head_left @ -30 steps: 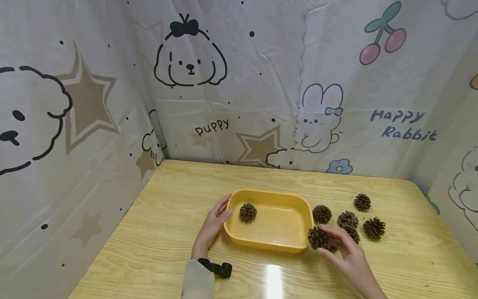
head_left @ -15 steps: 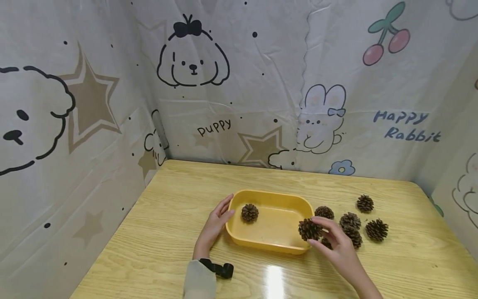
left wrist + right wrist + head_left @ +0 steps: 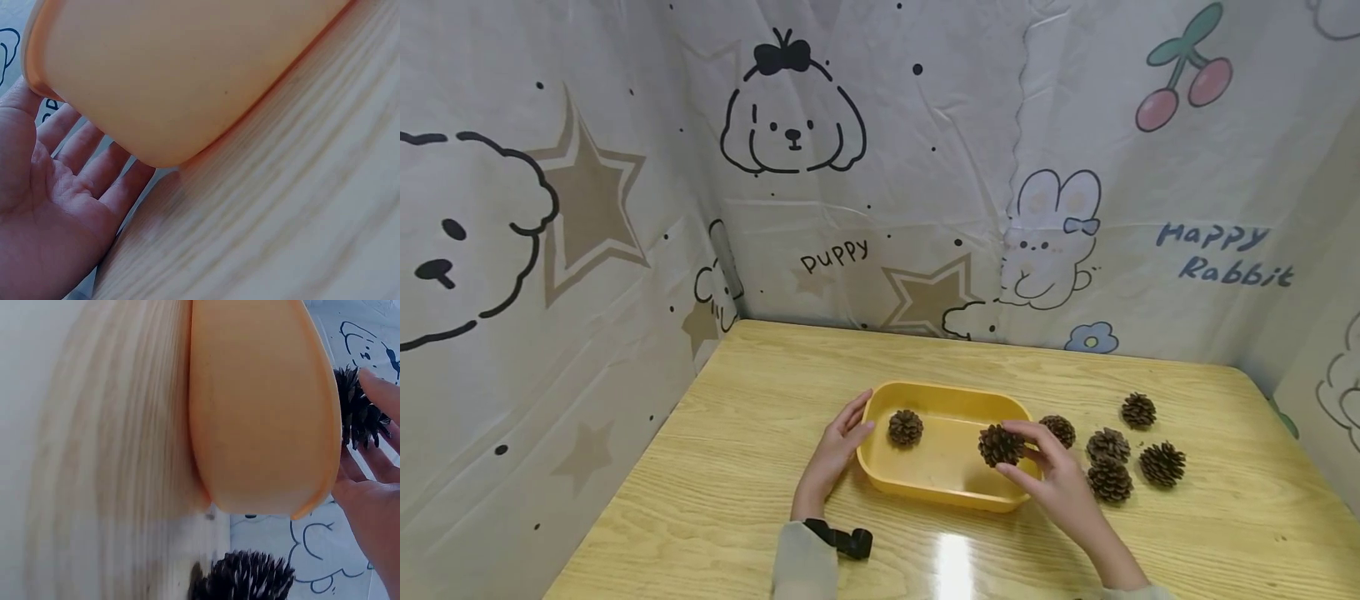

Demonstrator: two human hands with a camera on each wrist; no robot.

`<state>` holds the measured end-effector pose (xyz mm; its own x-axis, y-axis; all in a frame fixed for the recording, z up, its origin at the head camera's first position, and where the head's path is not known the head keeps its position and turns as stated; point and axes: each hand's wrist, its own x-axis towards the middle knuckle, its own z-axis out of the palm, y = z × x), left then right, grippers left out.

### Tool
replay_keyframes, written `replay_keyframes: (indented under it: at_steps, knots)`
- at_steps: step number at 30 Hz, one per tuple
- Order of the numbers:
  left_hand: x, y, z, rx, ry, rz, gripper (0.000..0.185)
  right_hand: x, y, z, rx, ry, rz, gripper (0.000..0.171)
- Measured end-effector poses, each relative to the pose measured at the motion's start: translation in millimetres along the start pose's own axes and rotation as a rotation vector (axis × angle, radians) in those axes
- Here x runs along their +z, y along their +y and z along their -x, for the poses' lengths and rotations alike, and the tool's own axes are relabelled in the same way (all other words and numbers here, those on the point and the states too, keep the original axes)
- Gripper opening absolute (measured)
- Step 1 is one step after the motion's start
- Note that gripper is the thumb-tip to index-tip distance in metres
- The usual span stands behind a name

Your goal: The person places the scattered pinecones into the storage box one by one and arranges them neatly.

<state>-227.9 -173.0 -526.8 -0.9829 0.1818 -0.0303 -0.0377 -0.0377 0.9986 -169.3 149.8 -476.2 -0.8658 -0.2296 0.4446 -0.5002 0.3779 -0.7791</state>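
Brown pine cone [image 3: 1001, 445] pinched in the right hand's [image 3: 1051, 475] curled fingertips, hanging over the right end of the yellow tray [image 3: 925, 492]. Left hand [image 3: 835, 450] rests against the tray's left wall, fingers straight and close together. Second cone [image 3: 906, 427] lies inside at the left. Four loose cones [image 3: 1109, 480] sit on the wooden table [image 3: 737, 467], right of the tray.

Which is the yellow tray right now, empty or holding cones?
Not empty. One pine cone lies inside the yellow tray near its left end; the right hand holds a second cone over the right end.
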Motion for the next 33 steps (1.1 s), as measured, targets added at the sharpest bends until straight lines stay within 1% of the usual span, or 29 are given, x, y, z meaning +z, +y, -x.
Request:
replay_keyframes:
  at_steps: [8, 13, 20, 23, 27, 33]
  knots:
    - [-0.3, -1.8, -1.4, -0.005, -0.005, 0.0, 0.055, 9, -2, -10, 0.047, -0.038, 0.044, 0.052]
    - [0.0, -1.1, -0.4, -0.003, -0.006, 0.002, 0.056, 14, -1, -16, 0.055, -0.053, 0.083, 0.051]
    - [-0.2, 1.0, 1.1, 0.008, -0.008, -0.002, 0.057, 20, 1, -27, 0.056, -0.07, 0.101, 0.051]
    - [-0.2, 1.2, 1.7, 0.012, -0.004, -0.001, 0.057, 23, 1, -32, 0.048, -0.083, 0.126, 0.052]
    - [-0.3, -0.5, 1.4, 0.01, -0.006, 0.007, 0.056, 26, 2, -36, 0.008, -0.095, 0.175, 0.054]
    - [-1.5, -3.4, -0.6, 0.007, -0.015, 0.008, 0.056, 34, 7, -40, -0.052, -0.118, 0.197, 0.053]
